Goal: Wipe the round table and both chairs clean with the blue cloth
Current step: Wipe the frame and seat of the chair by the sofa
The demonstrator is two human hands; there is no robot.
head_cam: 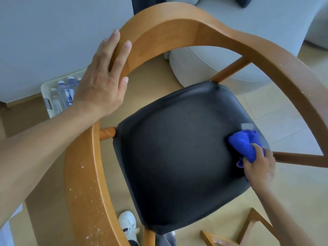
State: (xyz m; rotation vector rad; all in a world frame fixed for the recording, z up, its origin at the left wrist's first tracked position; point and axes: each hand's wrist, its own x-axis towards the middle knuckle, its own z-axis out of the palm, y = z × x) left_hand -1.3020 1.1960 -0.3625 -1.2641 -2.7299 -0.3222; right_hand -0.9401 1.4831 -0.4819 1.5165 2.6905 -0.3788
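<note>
A wooden chair (230,34) with a curved backrest and a black padded seat (177,153) fills the view from above. My left hand (103,77) grips the curved wooden backrest at its upper left. My right hand (257,166) holds the bunched blue cloth (243,144) pressed on the seat's right edge. White specks dot the wooden rail at the lower left. The round table is not in view.
A white basket of water bottles (58,96) stands on the floor at left by a pale wall. A pale upholstered piece (221,68) sits behind the chair. Part of another wooden frame (248,226) shows at the bottom right. My white shoe (128,224) is under the chair.
</note>
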